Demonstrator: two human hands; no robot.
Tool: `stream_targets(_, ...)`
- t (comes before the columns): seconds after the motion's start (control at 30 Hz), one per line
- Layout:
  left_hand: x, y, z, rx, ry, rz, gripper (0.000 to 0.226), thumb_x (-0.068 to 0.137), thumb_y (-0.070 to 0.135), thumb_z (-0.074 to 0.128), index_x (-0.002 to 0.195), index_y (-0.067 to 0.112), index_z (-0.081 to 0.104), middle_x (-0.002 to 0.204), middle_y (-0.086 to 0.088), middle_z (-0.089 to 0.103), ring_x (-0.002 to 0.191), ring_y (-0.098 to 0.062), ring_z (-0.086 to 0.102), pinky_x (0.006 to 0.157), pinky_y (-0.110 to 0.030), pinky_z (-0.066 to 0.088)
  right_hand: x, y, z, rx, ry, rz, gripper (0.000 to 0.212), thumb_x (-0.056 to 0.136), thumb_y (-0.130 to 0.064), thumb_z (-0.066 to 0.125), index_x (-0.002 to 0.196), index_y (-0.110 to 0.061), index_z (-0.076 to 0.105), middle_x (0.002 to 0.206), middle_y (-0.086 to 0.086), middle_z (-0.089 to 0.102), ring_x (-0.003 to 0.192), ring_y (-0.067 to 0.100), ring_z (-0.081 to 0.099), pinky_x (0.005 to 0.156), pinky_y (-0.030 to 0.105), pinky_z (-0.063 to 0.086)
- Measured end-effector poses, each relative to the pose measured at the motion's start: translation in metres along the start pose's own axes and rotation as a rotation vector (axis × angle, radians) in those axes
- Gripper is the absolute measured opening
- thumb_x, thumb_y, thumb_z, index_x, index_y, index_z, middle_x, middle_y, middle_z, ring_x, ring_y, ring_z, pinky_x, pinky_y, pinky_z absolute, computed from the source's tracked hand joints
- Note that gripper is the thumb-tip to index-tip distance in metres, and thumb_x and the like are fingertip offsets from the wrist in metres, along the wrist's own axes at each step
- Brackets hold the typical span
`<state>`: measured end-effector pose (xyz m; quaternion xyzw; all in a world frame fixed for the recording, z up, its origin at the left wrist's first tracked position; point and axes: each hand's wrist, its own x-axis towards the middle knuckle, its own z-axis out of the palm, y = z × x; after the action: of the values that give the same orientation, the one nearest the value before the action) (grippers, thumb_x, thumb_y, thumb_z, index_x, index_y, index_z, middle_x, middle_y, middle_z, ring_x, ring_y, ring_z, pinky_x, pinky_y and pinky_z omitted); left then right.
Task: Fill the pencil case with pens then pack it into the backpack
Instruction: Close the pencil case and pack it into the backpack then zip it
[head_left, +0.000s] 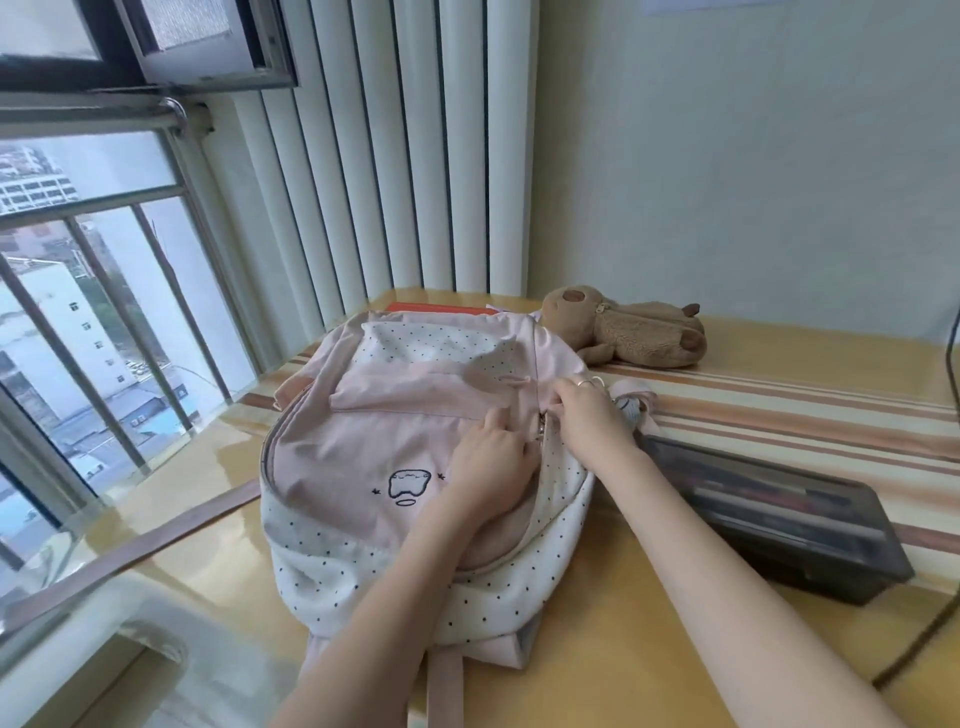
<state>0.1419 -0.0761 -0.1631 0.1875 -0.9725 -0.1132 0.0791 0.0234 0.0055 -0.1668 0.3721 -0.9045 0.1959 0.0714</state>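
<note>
Left hand (491, 470): laid on the pink front panel of the backpack, fingers bent and pressed into the fabric just beside the zipper; nothing is seen to be held in it, though the fingertips are partly hidden.
Right hand (589, 415): fingers are curled and pinched at the zipper (542, 427) on the right side of the backpack; a ring is worn on one finger.
Backpack (415, 467): pink with white dotted panels, laid flat on the desk with its front up; a small embroidered figure is seen on the front panel, and the zipper opening is parted a little below the hands.
Pencil case (779, 512): a dark, translucent long box, set on the desk just to the right of the backpack, under the right forearm; pens are dimly seen through its lid.
Plush toy (626, 332): brown, laid on the desk behind the backpack, near the wall.
Red book (441, 309): its edge is seen behind the backpack's top.
Desk (649, 649): yellow and glossy, with striped bands on the right.
Window (78, 260): barred, at the left, with buildings seen beyond.
</note>
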Motion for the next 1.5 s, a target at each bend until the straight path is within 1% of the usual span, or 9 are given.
stream_targets(0.17, -0.041, -0.020, -0.008, -0.253, -0.078, 0.066, 0.039, 0.101, 0.022, 0.039, 0.088, -0.007, 0.061, 0.105, -0.017, 0.049, 0.099, -0.021, 0.044, 0.091, -0.028, 0.032, -0.003, -0.003, 0.000, 0.010, -0.026, 0.006, 0.006, 0.095, -0.007, 0.045, 0.093, -0.010, 0.050, 0.105, 0.013, 0.058, 0.105, 0.032, 0.049, 0.070, 0.034, 0.035)
stream_targets(0.37, -0.055, -0.019, -0.012, -0.505, 0.061, 0.039, 0.041, 0.101, 0.019, 0.041, 0.060, 0.017, 0.040, 0.078, 0.002, 0.039, 0.081, -0.012, 0.040, 0.077, -0.023, 0.028, -0.010, -0.007, -0.005, 0.022, 0.026, 0.014, 0.015, 0.094, -0.007, 0.043, 0.083, -0.018, 0.041, 0.101, 0.012, 0.059, 0.095, 0.033, 0.056, 0.065, 0.034, 0.040)
stream_targets(0.47, -0.048, -0.014, -0.015, -0.444, 0.220, 0.011, 0.033, 0.100, 0.021, 0.041, 0.068, 0.015, 0.043, 0.075, -0.010, 0.055, 0.076, -0.026, 0.050, 0.067, -0.033, 0.033, -0.019, -0.014, -0.022, 0.026, 0.128, -0.174, 0.020, 0.095, -0.021, 0.044, 0.101, -0.033, 0.058, 0.120, 0.005, 0.062, 0.105, 0.030, 0.058, 0.068, 0.034, 0.047)
stream_targets(0.53, -0.043, -0.009, -0.017, -0.457, 0.268, -0.012, 0.033, 0.100, 0.024, 0.041, 0.068, 0.014, 0.044, 0.069, -0.010, 0.065, 0.066, -0.028, 0.057, 0.063, -0.037, 0.041, -0.028, -0.018, -0.035, 0.002, -0.081, -0.336, 0.035, 0.093, -0.014, 0.049, 0.111, -0.041, 0.062, 0.120, -0.001, 0.061, 0.109, 0.024, 0.058, 0.075, 0.032, 0.046)
stream_targets(0.67, -0.039, 0.003, -0.026, -0.485, 0.255, -0.027, 0.044, 0.099, 0.022, 0.036, 0.056, 0.020, 0.036, 0.053, 0.001, 0.051, 0.052, -0.020, 0.047, 0.059, -0.035, 0.040, -0.032, -0.017, -0.044, -0.041, -0.354, -0.361, 0.042, 0.089, -0.005, 0.047, 0.091, -0.045, 0.058, 0.101, -0.002, 0.054, 0.102, 0.022, 0.060, 0.082, 0.036, 0.048)
stream_targets(0.87, -0.036, 0.002, -0.039, -0.482, 0.284, 0.006, 0.048, 0.097, 0.016, 0.042, 0.052, 0.017, 0.025, 0.048, 0.002, 0.030, 0.047, -0.011, 0.026, 0.045, -0.024, 0.020, -0.024, -0.015, -0.047, -0.100, -0.200, -0.405, 0.018, 0.087, -0.025, 0.062, 0.099, -0.038, 0.059, 0.102, -0.011, 0.059, 0.099, 0.013, 0.054, 0.077, 0.032, 0.041)
stream_targets(1.13, -0.056, -0.026, -0.057, -0.364, -0.155, -0.036, 0.039, 0.100, 0.035, 0.038, 0.073, 0.010, 0.052, 0.061, 0.002, 0.046, 0.048, -0.012, 0.035, 0.044, -0.026, 0.028, -0.020, -0.016, -0.044, -0.343, -0.026, -0.582, 0.032, 0.097, -0.016, 0.041, 0.126, -0.028, 0.048, 0.129, -0.004, 0.053, 0.119, 0.023, 0.049, 0.077, 0.037, 0.047)
stream_targets(1.37, -0.057, -0.028, -0.087, -0.680, -0.247, 0.032, 0.041, 0.101, 0.028, 0.041, 0.063, 0.012, 0.040, 0.050, -0.001, 0.032, 0.035, -0.008, 0.023, 0.036, -0.017, 0.021, -0.007, -0.012, -0.059, -0.243, -0.072, -0.608, 0.029, 0.094, -0.019, 0.040, 0.114, -0.039, 0.042, 0.130, -0.002, 0.053, 0.111, 0.027, 0.056, 0.080, 0.039, 0.051)
stream_targets(1.5, -0.067, -0.039, -0.107, -0.739, -0.550, 0.202, 0.044, 0.100, 0.028, 0.042, 0.059, 0.013, 0.041, 0.047, 0.001, 0.040, 0.036, -0.009, 0.032, 0.035, -0.016, 0.028, 0.005, 0.004, -0.065, -0.421, -0.067, -0.664, 0.017, 0.095, -0.042, 0.032, 0.098, -0.041, 0.048, 0.119, 0.006, 0.059, 0.106, 0.028, 0.056, 0.075, 0.033, 0.037)
